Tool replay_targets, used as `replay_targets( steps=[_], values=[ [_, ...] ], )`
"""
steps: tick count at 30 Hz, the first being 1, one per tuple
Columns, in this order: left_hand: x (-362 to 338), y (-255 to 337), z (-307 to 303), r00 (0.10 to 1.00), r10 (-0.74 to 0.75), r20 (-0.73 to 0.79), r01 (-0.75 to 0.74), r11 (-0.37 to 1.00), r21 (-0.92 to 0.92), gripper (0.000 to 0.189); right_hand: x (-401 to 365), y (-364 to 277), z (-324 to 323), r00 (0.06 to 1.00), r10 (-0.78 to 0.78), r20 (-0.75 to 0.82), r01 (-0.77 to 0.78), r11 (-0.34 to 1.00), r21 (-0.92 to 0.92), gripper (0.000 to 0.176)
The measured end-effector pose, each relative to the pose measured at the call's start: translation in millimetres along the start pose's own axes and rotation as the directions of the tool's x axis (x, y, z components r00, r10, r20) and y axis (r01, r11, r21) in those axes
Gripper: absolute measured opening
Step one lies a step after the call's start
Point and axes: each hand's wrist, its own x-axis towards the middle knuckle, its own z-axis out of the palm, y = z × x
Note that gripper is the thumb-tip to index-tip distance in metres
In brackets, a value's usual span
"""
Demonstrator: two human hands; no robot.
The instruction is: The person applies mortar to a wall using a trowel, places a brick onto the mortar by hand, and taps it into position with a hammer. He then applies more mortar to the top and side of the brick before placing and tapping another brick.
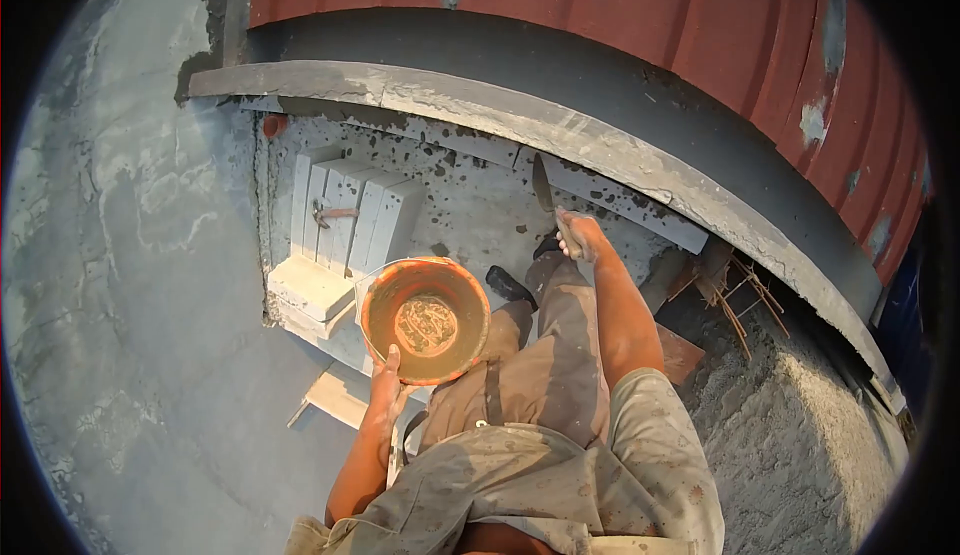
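An orange bucket (478, 300) is tilted toward me at my waist, its inside smeared with mortar and a little left at the bottom. My left hand (386, 375) grips its near rim, with the thumb over the edge and the other fingers mostly hidden beneath. Out in front, my right hand (582, 235) is closed round the handle of a trowel (542, 183). The trowel's blade points away from me, over the spattered floor close to the low wall. Beyond the bucket, a hammer (336, 213) lies on a stack of pale blocks (385, 205).
A curved concrete ledge (450, 103) runs across ahead, below a red corrugated roof (600, 15). Rebar ends (745, 300) stick out at the right, beside rough concrete (770, 435). On the left stands a grey plastered wall (130, 285). A short board (338, 398) lies below the blocks.
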Motion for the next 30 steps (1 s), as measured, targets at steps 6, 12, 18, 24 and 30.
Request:
replay_targets(
  steps=[6,12,18,24,30],
  values=[
    [-21.1,-34.3,-17.2,0.999,0.027,0.021,-0.025,0.992,-0.124,0.059,-56.6,42.8,-105.9,0.978,0.049,-0.203,0.011,0.959,0.282,0.030],
    [11.3,-85.8,-63.6,0.994,-0.061,-0.094,0.032,0.957,-0.287,0.050,-146.4,70.4,-108.7,0.959,-0.088,-0.269,0.029,0.976,-0.214,0.032],
    [26.7,-114.3,-87.8,0.984,-0.148,-0.101,0.065,0.822,-0.565,0.047,-196.1,95.2,-29.3,0.971,-0.162,-0.174,0.071,0.896,-0.438,0.026],
    [125.0,-130.0,-120.3,0.937,-0.350,-0.007,0.154,0.428,-0.891,0.048,-221.5,121.2,40.4,0.909,-0.404,0.097,0.256,0.360,-0.897,0.033],
    [139.1,-52.3,-160.9,0.981,-0.149,-0.125,-0.070,0.330,-0.941,0.051,-239.5,120.6,48.9,0.920,-0.372,0.125,0.181,0.120,-0.976,0.037]
  ],
)
